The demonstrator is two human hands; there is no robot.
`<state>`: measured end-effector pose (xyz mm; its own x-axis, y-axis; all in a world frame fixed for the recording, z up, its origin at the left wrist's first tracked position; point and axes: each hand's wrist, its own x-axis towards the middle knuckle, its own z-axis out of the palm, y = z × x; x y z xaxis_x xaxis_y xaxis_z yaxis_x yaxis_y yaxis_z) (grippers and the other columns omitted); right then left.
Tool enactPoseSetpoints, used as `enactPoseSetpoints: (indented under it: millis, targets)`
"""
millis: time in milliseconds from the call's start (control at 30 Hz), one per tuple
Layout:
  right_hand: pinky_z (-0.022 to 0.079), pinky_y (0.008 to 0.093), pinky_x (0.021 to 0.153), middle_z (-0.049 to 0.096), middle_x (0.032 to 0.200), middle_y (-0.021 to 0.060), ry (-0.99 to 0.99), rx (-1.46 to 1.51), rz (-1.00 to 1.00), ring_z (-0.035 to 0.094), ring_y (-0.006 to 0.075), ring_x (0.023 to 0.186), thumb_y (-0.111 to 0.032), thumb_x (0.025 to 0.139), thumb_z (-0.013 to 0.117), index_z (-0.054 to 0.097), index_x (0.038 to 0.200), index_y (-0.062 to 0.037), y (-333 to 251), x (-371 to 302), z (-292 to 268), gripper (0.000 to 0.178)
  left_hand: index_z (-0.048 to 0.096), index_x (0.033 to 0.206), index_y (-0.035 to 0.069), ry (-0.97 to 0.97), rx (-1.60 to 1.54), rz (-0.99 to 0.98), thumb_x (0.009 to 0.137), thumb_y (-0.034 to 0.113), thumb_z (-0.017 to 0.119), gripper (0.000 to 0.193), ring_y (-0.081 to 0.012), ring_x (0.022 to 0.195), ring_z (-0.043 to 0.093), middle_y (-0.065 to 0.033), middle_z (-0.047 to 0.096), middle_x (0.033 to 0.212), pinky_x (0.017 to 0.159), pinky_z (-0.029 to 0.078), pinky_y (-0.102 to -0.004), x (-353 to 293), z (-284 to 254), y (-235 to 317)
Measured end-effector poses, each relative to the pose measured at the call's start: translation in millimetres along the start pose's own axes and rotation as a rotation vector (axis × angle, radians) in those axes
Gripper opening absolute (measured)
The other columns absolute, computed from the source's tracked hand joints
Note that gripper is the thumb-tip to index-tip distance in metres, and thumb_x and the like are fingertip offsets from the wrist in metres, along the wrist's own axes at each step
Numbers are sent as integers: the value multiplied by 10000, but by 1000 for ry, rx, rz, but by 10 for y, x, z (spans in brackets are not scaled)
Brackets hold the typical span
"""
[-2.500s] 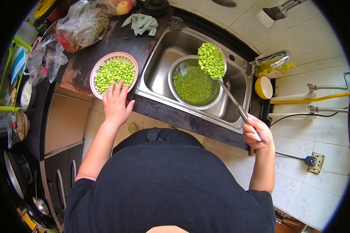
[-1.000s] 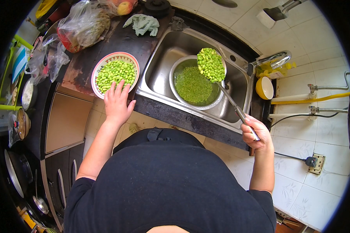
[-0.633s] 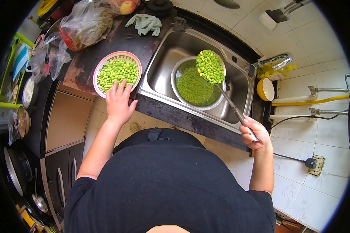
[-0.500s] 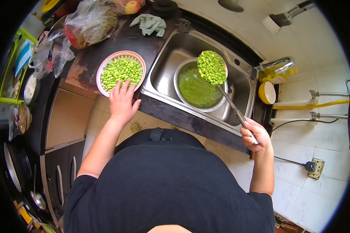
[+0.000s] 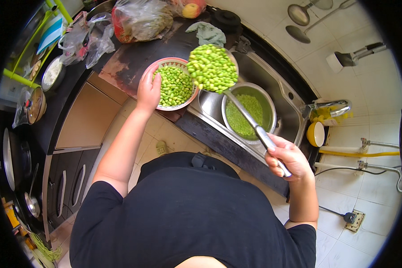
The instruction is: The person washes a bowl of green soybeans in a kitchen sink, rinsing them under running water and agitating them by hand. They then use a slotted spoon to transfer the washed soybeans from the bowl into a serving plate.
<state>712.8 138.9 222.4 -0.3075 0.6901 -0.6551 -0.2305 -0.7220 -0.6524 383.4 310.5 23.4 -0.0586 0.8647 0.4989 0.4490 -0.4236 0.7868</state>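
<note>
My right hand (image 5: pixel 291 157) is closed around the metal handle of a skimmer (image 5: pixel 252 118). Its round head is heaped with shelled green beans (image 5: pixel 212 68) and hangs just right of a bowl, slightly overlapping its edge in the picture. The patterned bowl (image 5: pixel 194 92), white with a red rim, stands on the dark counter with more green beans (image 5: pixel 175 87) inside. At its left side my left hand (image 5: pixel 148 91) grips the rim, fingers along the outside and thumb over the inner edge. A metal basin (image 5: pixel 271 105) with greenish contents sits in the sink (image 5: pixel 210 103).
Plastic bags (image 5: pixel 143 20) and a grey-green cloth (image 5: pixel 206 33) lie at the back of the counter. A yellow bowl (image 5: pixel 316 134) stands right of the sink, near the faucet (image 5: pixel 332 107). Several utensils (image 5: pixel 299 33) hang on the tiled wall.
The skimmer full of beans has moved left from above the basin to beside the bowl. My left hand has gone from the bowl's near edge to its left rim.
</note>
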Motion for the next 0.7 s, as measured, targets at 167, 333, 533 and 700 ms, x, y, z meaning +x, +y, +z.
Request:
enactPoseSetpoints:
  millis: [167, 333, 533, 700]
  targets:
    - [349, 180, 364, 492, 577, 11, -27, -164, 35, 434, 80, 403, -106, 856, 518, 328, 1306, -25, 22, 326, 341, 495, 451, 1197, -40, 41, -10, -110, 923, 250, 392, 404, -307, 1151, 441, -202, 469, 1222, 970, 337, -348, 52, 41, -73]
    - [375, 193, 389, 487, 590, 2, -38, -389, 51, 439, 78, 412, -110, 860, 511, 303, 1332, -43, 67, 528, 501, 520, 366, 1266, -27, 10, 59, -235, 921, 306, 386, 480, -327, 1176, 407, -212, 424, 1263, 981, 319, -363, 48, 74, -75]
    - [381, 214, 409, 462, 609, 1, 54, -550, -2, 410, 72, 437, -102, 870, 496, 247, 1362, -51, 228, 582, 531, 554, 370, 1267, -3, 68, 0, -257, 916, 296, 406, 463, -328, 1169, 416, -204, 420, 1264, 973, 334, -363, 27, 59, -79]
    - [364, 213, 418, 454, 607, -1, 117, -630, -102, 403, 68, 437, -89, 867, 489, 228, 1371, -50, 327, 606, 484, 569, 387, 1257, 7, 77, -64, -274, 912, 287, 414, 445, -320, 1167, 422, -195, 431, 1256, 968, 339, -356, 27, 60, -92]
